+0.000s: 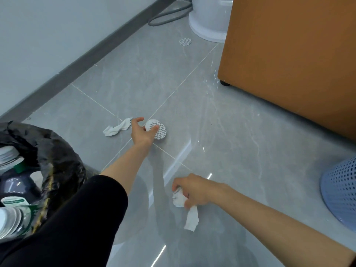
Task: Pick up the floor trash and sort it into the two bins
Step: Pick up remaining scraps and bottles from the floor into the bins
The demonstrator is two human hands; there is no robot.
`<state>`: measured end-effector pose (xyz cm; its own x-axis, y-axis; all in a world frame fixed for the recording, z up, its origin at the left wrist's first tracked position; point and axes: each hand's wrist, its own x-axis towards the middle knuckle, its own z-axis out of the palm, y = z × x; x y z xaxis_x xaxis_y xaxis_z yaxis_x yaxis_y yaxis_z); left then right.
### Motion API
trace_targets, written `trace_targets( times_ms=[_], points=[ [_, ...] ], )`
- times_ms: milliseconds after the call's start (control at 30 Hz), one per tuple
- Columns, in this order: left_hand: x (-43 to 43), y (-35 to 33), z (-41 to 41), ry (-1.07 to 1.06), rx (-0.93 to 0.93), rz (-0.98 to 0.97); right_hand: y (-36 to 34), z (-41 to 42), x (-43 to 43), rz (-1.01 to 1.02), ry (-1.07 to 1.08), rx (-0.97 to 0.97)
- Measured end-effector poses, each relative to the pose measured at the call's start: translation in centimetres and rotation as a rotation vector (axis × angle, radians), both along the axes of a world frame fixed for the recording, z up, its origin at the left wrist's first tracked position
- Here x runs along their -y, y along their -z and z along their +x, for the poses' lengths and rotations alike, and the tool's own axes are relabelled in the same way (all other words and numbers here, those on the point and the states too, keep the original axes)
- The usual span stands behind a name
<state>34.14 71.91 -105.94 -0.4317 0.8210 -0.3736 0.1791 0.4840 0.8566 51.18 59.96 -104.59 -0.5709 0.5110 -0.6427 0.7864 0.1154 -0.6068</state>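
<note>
1. The left hand reaches far across the grey tiled floor with its fingers spread. One fingertip lies over the near-left edge of a round white disc with printed lines on it. The disc lies flat on the tile and nothing curls round it.
2. The right hand is nearer and to the right, low over the floor. Its fingers are curled round a crumpled tissue and grip it; a loose strip of the paper hangs below the hand.
3. A second tissue lies twisted on the floor just left of the left hand, apart from it.
4. A second disc lies far off, near a white appliance base, with a grey hose looping along the wall behind.
5. At the near left stands a bin lined with a black bag, with plastic bottles inside it.
6. At the right edge sits a blue perforated basket – only partly in view.
7. An orange cabinet fills the far right, well apart from both hands.
</note>
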Motion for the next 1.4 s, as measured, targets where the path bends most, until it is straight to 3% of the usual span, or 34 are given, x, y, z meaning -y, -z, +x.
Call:
trace_targets(
  times_ms=[167,367,567,800,967,1133,1400],
  points=[
    [0.0,0.4,-1.2,-0.018,-0.083,-0.050,1.4,-0.5,-0.2,0.215,0.047,0.068],
    [-1.7,0.4,-3.8,-0.154,-0.033,-0.111,1.5,0.0,-3.7,0.288,0.484,-0.006],
    [-2.3,1.9,-6.0,-0.178,0.027,-0.193,1.3,0.1,-5.5,0.290,0.744,-0.088],
    [-1.3,1.9,-4.5,-0.234,-0.124,-0.209,1.8,0.8,-5.5,0.211,0.919,-0.139],
    [-0.4,0.6,-1.1,-0.107,-0.105,-0.164,-0.2,2.6,-6.6,0.174,1.014,-0.177],
    [-1.2,-3.3,6.1,0.100,0.130,-0.038,-6.1,8.0,-7.8,0.237,1.067,-0.229],
    [0.3,-16.5,21.0,0.454,0.227,0.146,-18.5,20.5,-3.1,0.499,1.166,-0.181]
  ],
)
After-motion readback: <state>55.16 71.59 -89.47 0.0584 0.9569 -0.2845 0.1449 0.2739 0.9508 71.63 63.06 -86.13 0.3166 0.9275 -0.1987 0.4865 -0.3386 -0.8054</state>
